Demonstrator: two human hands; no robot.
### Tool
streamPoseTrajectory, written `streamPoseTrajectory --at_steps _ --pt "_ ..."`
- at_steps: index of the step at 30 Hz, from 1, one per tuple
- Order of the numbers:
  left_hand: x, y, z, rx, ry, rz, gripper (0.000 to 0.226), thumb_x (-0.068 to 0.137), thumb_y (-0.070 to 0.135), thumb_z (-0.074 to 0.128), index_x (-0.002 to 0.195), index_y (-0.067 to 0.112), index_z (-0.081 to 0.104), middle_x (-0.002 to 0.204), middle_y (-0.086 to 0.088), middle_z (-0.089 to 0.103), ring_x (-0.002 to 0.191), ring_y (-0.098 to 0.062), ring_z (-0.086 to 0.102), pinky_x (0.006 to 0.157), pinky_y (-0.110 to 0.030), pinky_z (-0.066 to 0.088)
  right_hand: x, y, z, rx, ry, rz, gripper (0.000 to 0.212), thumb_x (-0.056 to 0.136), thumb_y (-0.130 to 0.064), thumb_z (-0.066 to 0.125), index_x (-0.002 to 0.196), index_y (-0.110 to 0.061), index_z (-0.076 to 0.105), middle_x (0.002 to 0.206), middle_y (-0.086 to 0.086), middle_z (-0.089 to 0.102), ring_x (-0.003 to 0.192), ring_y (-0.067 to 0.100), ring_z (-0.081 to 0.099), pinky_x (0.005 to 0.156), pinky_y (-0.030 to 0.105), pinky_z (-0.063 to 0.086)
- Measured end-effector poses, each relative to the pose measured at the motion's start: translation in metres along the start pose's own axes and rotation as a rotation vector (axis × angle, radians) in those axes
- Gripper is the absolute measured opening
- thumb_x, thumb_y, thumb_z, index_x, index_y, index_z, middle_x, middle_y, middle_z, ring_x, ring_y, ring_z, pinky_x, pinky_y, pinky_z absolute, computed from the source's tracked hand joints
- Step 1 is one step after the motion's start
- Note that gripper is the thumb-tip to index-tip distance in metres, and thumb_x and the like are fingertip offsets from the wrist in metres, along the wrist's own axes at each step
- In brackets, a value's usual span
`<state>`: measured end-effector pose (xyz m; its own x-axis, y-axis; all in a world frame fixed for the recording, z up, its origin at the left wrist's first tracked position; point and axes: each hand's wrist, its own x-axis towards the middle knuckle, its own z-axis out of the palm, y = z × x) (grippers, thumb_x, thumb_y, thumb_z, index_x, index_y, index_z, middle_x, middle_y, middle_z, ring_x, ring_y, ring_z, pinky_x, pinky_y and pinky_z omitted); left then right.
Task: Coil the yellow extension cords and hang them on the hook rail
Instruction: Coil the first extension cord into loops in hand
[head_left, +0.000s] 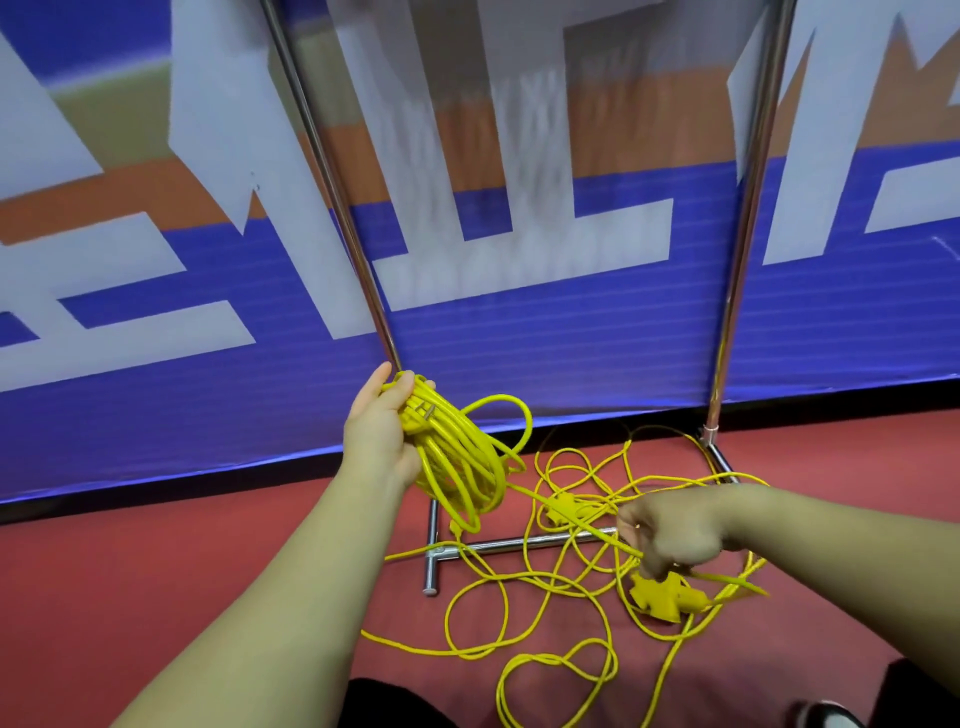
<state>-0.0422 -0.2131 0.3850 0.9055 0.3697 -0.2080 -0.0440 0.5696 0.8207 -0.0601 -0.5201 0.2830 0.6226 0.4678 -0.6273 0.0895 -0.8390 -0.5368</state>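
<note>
Yellow coil (462, 467) near-vertical in L hand (379, 441), R hand (675, 530) pinching cord (602, 535).

Red matte floor (156, 545): loose yellow extension cord (522, 574) sprawled in tangled loops; chrome tubular rack base (430, 561) stands on it.

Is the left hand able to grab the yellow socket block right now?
Probably not. The left hand is full, gripping the cord coil, and the socket block sits across, just below the right hand, which pinches a cord strand.
</note>
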Motion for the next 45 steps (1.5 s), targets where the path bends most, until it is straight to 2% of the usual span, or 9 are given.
streamPoseTrajectory --at_steps 3,13,17,20,23,32,35,39,45 --pt "0.004 -0.001 -0.007 0.011 0.036 0.033 0.052 0.090 0.001 0.068 0.137 0.019 0.054 0.117 -0.027 0.068 0.092 -0.032 0.071 0.088 -0.050 0.057 -0.002 0.014 -0.001 -0.105 0.050 0.061 0.028 0.083 -0.011 0.070 0.083 -0.024 0.045 0.080 0.002 0.066 0.068 0.012 0.062 0.055 0.026 0.040" --pt "0.003 -0.013 -0.019 0.185 0.105 0.098 0.057 0.085 -0.003 0.073 0.136 0.020 0.060 0.100 -0.016 0.073 0.081 -0.029 0.073 0.080 -0.049 0.060 -0.021 0.006 -0.011 -0.491 -0.014 0.067 0.022 0.083 -0.012 0.068 0.083 -0.024 0.050 0.079 -0.003 0.057 0.066 0.014 0.049 0.052 0.027 0.035" --pt "0.003 -0.021 -0.019 0.355 0.050 0.137 0.052 0.081 -0.004 0.076 0.120 0.028 0.069 0.105 -0.019 0.073 0.087 -0.034 0.074 0.084 -0.056 0.059 -0.037 -0.021 -0.021 -0.435 0.128 -0.182 0.027 0.083 -0.015 0.066 0.076 -0.031 0.046 0.077 -0.009 0.055 0.069 0.012 0.050 0.064 0.033 0.044" --pt "0.001 -0.025 -0.015 0.447 -0.001 0.141 0.050 0.081 -0.004 0.077 0.116 0.031 0.071 0.106 -0.020 0.073 0.084 -0.032 0.075 0.080 -0.047 0.060 -0.059 -0.051 -0.031 -0.371 0.285 -0.361 0.022 0.086 -0.016 0.068 0.084 -0.030 0.051 0.074 -0.015 0.051 0.067 -0.005 0.050 0.058 0.012 0.034" --pt "-0.003 -0.030 -0.007 0.460 -0.074 0.104 0.046 0.083 -0.004 0.075 0.115 0.029 0.071 0.109 -0.020 0.072 0.087 -0.034 0.074 0.077 -0.043 0.059 -0.083 -0.072 -0.042 -0.227 0.437 -0.469 0.021 0.088 -0.014 0.070 0.086 -0.029 0.056 0.072 -0.018 0.051 0.067 -0.011 0.051 0.060 0.009 0.036" --pt "-0.043 -0.041 0.036 0.484 -0.365 -0.048 0.040 0.090 -0.005 0.064 0.124 0.014 0.064 0.099 -0.019 0.073 0.075 -0.032 0.072 0.071 -0.044 0.061 -0.118 -0.084 -0.071 0.274 0.658 -0.668 0.011 0.087 -0.004 0.073 0.092 -0.012 0.066 0.073 -0.006 0.068 0.060 0.002 0.056 0.061 0.015 0.045" --pt "-0.068 -0.044 0.055 0.458 -0.471 -0.099 0.033 0.088 0.009 0.067 0.121 0.014 0.065 0.099 -0.022 0.069 0.072 -0.031 0.069 0.066 -0.038 0.060 -0.121 -0.082 -0.077 0.363 0.730 -0.734 0.013 0.087 -0.001 0.072 0.090 -0.011 0.065 0.082 0.009 0.073 0.072 0.026 0.066 0.067 0.031 0.052" --pt "-0.093 -0.047 0.074 0.434 -0.579 -0.149 0.049 0.080 0.025 0.073 0.126 0.011 0.063 0.099 -0.022 0.066 0.068 -0.029 0.070 0.064 -0.037 0.058 -0.117 -0.073 -0.083 0.419 0.871 -0.729 0.016 0.085 -0.002 0.074 0.087 -0.014 0.064 0.087 0.013 0.074 0.082 0.032 0.069 0.080 0.047 0.053" --pt "-0.117 -0.051 0.088 0.557 -0.660 -0.049 0.083 0.066 -0.006 0.083 0.137 0.028 0.056 0.095 -0.016 0.068 0.075 -0.029 0.069 0.069 -0.042 0.058 -0.117 -0.059 -0.090 0.464 1.012 -0.664 0.023 0.079 -0.008 0.082 0.086 -0.009 0.059 0.087 0.006 0.076 0.084 0.021 0.074 0.080 0.040 0.058"
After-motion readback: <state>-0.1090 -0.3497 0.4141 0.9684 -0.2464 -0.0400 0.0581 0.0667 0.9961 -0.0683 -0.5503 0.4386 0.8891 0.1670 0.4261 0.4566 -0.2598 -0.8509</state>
